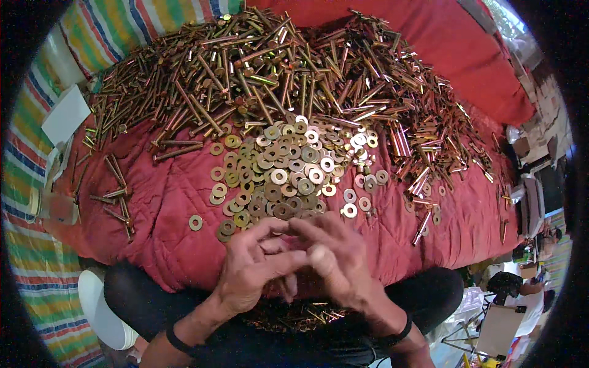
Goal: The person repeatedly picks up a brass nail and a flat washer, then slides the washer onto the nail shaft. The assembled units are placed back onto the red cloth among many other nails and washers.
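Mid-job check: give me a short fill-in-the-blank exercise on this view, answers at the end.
The pile of flat washers lies on a quilted cloth coloured ____.
The wristband on the arm behind the right hand is coloured ____.
The heap of bolts lies ____ from the left hand than the pile of flat washers does.

Missing words: red; black; farther.

Washers [285, 163] are lying piled on the cloth [165, 245], just beyond the hands [248, 265]. Behind them, a heap of bolts [257, 80] is stretching left to right; a few stray bolts [115, 193] are lying left of the washers.
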Available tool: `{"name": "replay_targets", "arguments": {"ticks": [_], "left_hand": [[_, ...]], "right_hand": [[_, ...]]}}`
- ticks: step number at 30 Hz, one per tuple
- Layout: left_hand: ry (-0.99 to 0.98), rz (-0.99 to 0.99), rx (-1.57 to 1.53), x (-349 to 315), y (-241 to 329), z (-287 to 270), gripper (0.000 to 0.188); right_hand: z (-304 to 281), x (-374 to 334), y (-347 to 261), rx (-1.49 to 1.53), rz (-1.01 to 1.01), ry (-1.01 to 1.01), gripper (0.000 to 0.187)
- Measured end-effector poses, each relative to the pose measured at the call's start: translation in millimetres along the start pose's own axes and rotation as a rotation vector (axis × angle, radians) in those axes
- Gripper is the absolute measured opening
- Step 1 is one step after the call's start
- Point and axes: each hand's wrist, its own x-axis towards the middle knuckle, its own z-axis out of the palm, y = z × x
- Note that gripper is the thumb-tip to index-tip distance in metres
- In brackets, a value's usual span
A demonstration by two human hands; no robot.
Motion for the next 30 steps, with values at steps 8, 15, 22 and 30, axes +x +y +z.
{"name": "replay_targets", "arguments": {"ticks": [8,15,22,30], "left_hand": [[-0.049,-0.111,0.186,-3,3,-5,0.023],[0.026,-0.048,0.169,-6,3,-9,0.02],[0.049,0.061,0.216,-1,8,-16,0.018],[-0.026,-0.078,0.169,-7,20,-19,0.019]], "right_hand": [[-44,35,46,-0.493,0.175,0.132,0.029],[-31,40,77,-0.862,-0.104,0.058,0.024],[-34,30,36,-0.051,0.231,0.294,0.029],[-44,3,-22,0.136,0.14,-0.045,0.022]]}}
